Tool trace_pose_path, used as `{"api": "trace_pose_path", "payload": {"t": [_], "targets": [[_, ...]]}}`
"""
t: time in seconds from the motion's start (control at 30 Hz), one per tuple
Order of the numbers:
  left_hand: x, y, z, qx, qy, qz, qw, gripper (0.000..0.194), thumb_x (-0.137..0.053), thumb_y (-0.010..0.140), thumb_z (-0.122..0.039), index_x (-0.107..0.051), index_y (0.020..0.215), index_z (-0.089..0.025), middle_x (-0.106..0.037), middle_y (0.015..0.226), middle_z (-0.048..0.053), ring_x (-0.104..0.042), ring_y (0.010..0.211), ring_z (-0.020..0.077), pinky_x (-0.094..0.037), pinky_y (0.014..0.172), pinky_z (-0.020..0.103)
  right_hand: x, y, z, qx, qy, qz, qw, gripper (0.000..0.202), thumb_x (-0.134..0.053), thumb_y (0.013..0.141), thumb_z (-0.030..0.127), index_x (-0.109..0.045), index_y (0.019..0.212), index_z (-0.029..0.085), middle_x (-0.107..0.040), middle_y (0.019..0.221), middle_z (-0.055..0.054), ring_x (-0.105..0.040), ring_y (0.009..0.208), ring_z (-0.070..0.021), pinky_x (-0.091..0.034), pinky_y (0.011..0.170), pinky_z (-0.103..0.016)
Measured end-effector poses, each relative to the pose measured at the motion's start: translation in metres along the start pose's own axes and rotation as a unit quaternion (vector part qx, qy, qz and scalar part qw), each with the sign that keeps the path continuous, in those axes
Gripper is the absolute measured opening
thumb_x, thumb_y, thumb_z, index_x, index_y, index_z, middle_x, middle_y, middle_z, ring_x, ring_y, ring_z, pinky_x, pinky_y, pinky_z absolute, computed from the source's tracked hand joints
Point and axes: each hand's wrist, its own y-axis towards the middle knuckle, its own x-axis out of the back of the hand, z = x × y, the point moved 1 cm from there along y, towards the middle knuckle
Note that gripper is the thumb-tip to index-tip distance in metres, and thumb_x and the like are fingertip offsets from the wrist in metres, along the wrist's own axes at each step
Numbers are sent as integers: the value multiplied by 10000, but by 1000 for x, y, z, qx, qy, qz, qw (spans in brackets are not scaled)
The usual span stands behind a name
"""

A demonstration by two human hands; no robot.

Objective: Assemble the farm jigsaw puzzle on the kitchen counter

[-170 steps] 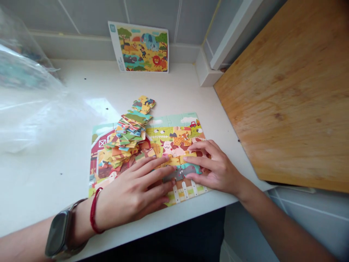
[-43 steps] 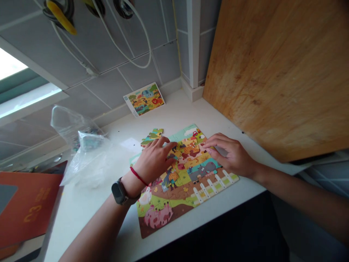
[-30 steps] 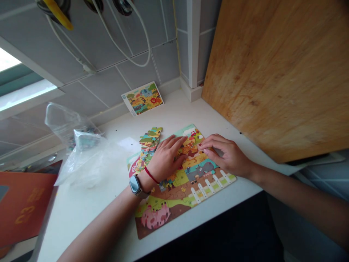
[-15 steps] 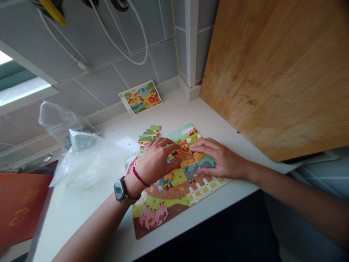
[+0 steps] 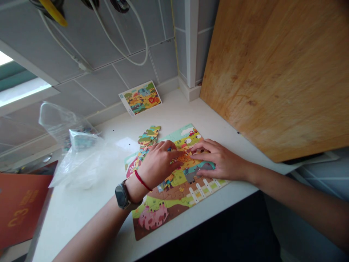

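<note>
A farm-scene jigsaw puzzle point(image 5: 174, 196) lies on the white table, with a pink pig at its lower left and a white fence along its near edge. Over its middle, my left hand point(image 5: 160, 160) reaches in, thumb and index finger touching orange spotted pieces point(image 5: 185, 157). My right hand point(image 5: 218, 158) rests on the puzzle's right part, fingers spread, fingertips at the right side of those pieces. Several loose pieces point(image 5: 149, 135) are heaped at the puzzle's upper left edge, partly behind my left hand. Whether my left fingertips grip a piece is hard to make out.
A picture card point(image 5: 143, 97) leans at the wall behind. Clear plastic bags point(image 5: 81, 149) lie at the left, beyond an orange-red box point(image 5: 23, 207). A large wooden board point(image 5: 272, 72) stands at the right. White cables point(image 5: 141, 40) hang above.
My left fingers have shifted slightly right over the orange pieces, and the dark-patterned piece near them no longer shows in the same place. My right fingers have changed pose slightly.
</note>
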Motion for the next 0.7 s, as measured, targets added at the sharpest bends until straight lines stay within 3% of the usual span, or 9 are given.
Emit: {"api": "trace_pose_path", "payload": {"t": [0.3,0.5,0.7], "targets": [[5,-1,4,-18,23,44,999,315,-753,953,-277,-773,1251,-378,-644,1287,81,-656,1073,266,-552,1016,501,-3,-3,5,27,-48,15,998,498,-773,913,532,-739,1295,214,-608,1480,-184,-562,1381,-369,-489,1122,-623],[2,-2,8,-15,30,9,999,354,-635,995,-216,-769,1262,-406,-668,1185,71,-662,964,231,-550,935,417,1,-3,8,1,-72,38,997,543,-774,908,539,-709,1356,238,-605,1490,-176,-535,1427,-376,-478,1152,-617],[0,-5,22,29,16,-39,999,426,-664,912,-153,-775,1251,-386,-680,1075,67,-675,958,252,-532,951,414,4,-1,14,-2,-114,70,991,569,-734,927,568,-674,1388,239,-578,1535,-175,-481,1482,-388,-468,1168,-624]]}}
